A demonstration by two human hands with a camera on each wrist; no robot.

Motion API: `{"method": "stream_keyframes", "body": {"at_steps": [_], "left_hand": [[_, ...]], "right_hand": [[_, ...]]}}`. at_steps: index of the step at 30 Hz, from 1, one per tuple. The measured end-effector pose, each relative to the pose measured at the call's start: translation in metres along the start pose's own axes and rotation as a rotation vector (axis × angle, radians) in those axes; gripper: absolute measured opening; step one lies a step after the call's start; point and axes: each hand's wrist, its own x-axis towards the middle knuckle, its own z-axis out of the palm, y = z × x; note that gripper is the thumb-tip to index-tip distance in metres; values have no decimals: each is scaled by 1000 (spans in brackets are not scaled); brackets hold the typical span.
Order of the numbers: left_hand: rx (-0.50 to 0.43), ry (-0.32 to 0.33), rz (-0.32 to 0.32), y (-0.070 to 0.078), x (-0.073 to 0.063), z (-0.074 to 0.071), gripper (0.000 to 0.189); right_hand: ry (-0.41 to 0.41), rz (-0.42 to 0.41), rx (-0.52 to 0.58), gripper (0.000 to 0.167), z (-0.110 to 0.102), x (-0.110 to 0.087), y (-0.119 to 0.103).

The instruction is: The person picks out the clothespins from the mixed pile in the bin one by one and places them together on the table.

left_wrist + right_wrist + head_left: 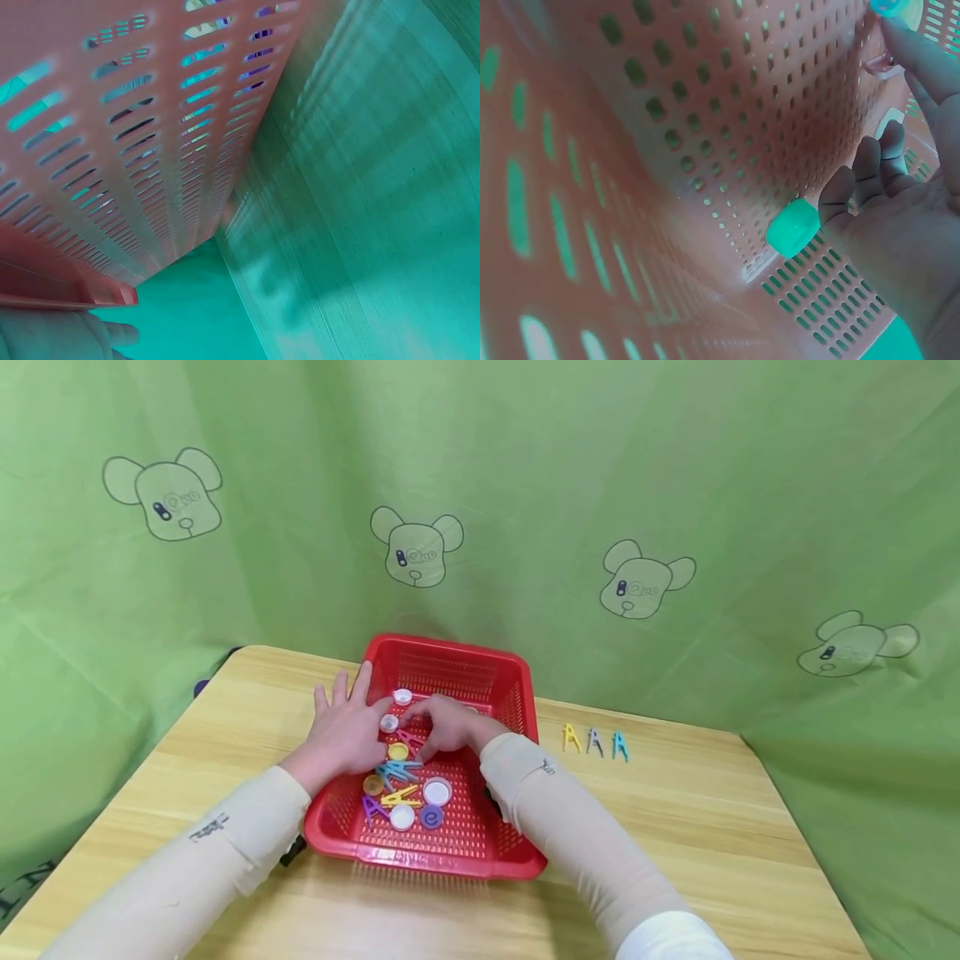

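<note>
Preferably, the right hand (444, 724) should pinch the pink A-shaped plastic clip (408, 741) near its middle — lightly, clear of the light-blue plastic clips (397, 771) just beside it, which could snag. Its index finger and thumb stand apart, relaxed; whether either touches the pink one, I cannot tell. The left hand (343, 727) spreads its fingers, gripping nothing visible. Slim and splay-legged, the pink clip lies inside the red perforated plastic basket (420, 858).
</note>
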Motion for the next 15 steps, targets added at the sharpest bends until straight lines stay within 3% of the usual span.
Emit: {"method": "stream_keyframes", "body": {"at_steps": [15], "left_hand": [[-5, -1, -2, 1, 0, 0, 74]], "right_hand": [[1, -29, -30, 49, 2, 1, -1]]}}
